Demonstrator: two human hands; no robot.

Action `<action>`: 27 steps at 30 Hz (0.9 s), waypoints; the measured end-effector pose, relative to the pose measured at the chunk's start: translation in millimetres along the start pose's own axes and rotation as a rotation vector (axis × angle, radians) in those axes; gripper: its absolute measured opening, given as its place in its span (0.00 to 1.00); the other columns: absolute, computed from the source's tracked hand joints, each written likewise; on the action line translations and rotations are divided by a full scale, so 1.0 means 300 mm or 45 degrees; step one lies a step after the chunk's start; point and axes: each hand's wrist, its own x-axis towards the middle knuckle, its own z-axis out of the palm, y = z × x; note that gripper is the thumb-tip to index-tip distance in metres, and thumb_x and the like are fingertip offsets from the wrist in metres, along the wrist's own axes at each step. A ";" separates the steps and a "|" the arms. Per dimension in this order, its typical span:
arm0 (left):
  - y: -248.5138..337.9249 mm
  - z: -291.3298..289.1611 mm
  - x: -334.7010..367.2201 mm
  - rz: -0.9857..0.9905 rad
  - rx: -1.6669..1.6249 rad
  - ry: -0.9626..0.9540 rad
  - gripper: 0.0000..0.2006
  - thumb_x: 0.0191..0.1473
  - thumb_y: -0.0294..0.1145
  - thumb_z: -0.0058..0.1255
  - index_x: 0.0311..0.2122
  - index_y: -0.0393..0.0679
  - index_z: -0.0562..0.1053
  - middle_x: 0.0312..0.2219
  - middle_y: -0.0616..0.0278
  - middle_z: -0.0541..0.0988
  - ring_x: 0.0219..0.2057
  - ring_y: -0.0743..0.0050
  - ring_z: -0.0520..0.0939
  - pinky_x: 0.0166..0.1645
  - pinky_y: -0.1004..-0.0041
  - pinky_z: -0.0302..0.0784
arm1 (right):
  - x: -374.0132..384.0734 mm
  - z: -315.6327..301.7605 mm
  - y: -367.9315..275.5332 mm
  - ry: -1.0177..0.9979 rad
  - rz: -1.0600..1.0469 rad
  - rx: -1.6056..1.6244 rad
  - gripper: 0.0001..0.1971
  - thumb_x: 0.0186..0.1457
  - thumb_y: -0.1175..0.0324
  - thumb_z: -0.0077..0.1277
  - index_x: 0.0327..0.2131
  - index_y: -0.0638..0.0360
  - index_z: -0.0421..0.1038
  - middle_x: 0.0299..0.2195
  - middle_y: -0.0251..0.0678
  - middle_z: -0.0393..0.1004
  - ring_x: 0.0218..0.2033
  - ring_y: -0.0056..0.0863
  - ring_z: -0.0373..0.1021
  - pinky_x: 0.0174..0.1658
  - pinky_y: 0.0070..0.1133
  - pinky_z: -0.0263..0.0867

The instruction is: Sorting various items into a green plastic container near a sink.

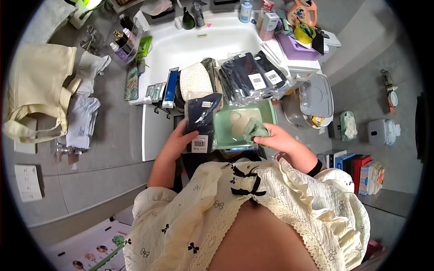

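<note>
My left hand [181, 138] is closed round the lower part of a clear plastic packet [201, 118] with dark folded fabric inside and a white barcode label. My right hand [279, 137] pinches a crumpled green cloth [256, 130] above the right part of a light green basin [221, 126]. A pale beige rounded patch [238, 123] shows inside the basin; I cannot tell what it is. More packets of dark fabric [244, 74] with barcode labels lie just beyond the basin. A cream textured item [195, 79] rests behind the held packet, partly covered by it.
A white sink [181, 45] spans the back, with bottles [188, 20] along its far edge. Blue and green sachets [170, 88] lie to the left. A purple box [296, 47] and lidded clear bin [314, 101] stand right. A cream bag [40, 81] hangs far left.
</note>
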 end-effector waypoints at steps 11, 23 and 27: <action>0.025 -0.403 0.096 0.014 -0.321 0.192 0.18 0.50 0.24 0.44 0.47 0.37 0.61 0.36 0.61 0.72 0.34 0.75 0.75 0.39 0.74 0.72 | 0.399 0.342 -0.017 0.338 -0.218 -0.335 0.23 0.46 0.60 0.54 0.43 0.64 0.66 0.38 0.36 0.70 0.38 0.22 0.65 0.43 0.19 0.60; 0.051 -0.726 0.121 0.075 -0.883 0.790 0.17 0.46 0.35 0.37 0.41 0.38 0.66 0.36 0.55 0.73 0.37 0.58 0.75 0.43 0.62 0.71 | 0.625 0.337 0.142 0.600 0.218 -0.039 0.19 0.45 0.67 0.50 0.43 0.61 0.67 0.34 0.42 0.72 0.35 0.25 0.68 0.39 0.19 0.62; 0.043 -0.762 0.083 0.145 -0.843 0.789 0.20 0.45 0.39 0.37 0.41 0.39 0.66 0.35 0.55 0.74 0.37 0.58 0.75 0.43 0.62 0.70 | 0.658 0.327 0.197 0.628 0.248 0.287 0.22 0.40 0.79 0.49 0.44 0.57 0.67 0.34 0.37 0.72 0.36 0.23 0.67 0.39 0.16 0.61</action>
